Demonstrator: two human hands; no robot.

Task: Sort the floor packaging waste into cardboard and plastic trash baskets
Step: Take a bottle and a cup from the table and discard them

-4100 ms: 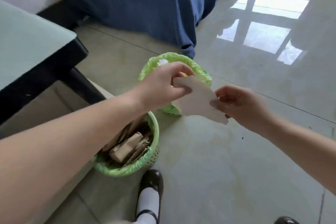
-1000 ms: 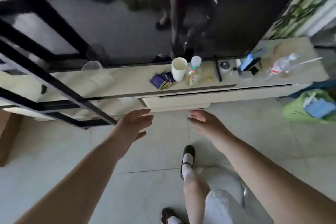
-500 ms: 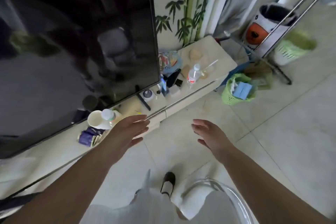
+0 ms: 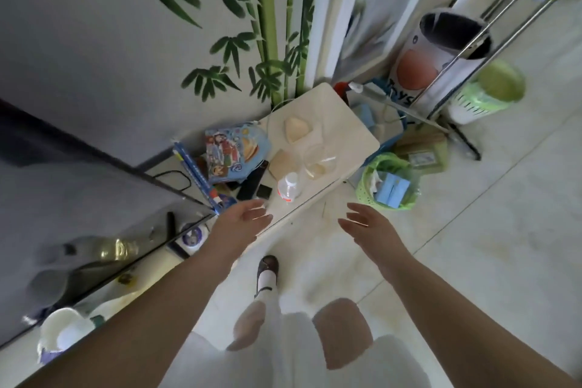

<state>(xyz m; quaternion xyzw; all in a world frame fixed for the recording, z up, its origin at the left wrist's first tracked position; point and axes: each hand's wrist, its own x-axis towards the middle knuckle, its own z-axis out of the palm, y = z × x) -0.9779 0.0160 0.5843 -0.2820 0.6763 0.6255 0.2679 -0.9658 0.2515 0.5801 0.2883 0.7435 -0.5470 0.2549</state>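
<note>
The view has been swung further right since half a second ago: the dark screen is now pushed to the left edge, and the bamboo-painted wall (image 4: 220, 41) is brought into the middle. Both hands are carried forward with nothing in them. The left hand (image 4: 241, 224) is held relaxed, fingers loosely spread, over the near edge of the low white shelf (image 4: 352, 129). A plastic bottle (image 4: 289, 187) is seen just beyond it on the shelf. The right hand (image 4: 367, 227) is likewise held slack and unladen above the floor. Further right, a green basket (image 4: 367, 186) with blue packets inside is set on the floor beside the shelf's end. No loose packaging is seen within reach. A misjudged risk is noted: shelf clutter could be mistaken for floor waste.
</note>
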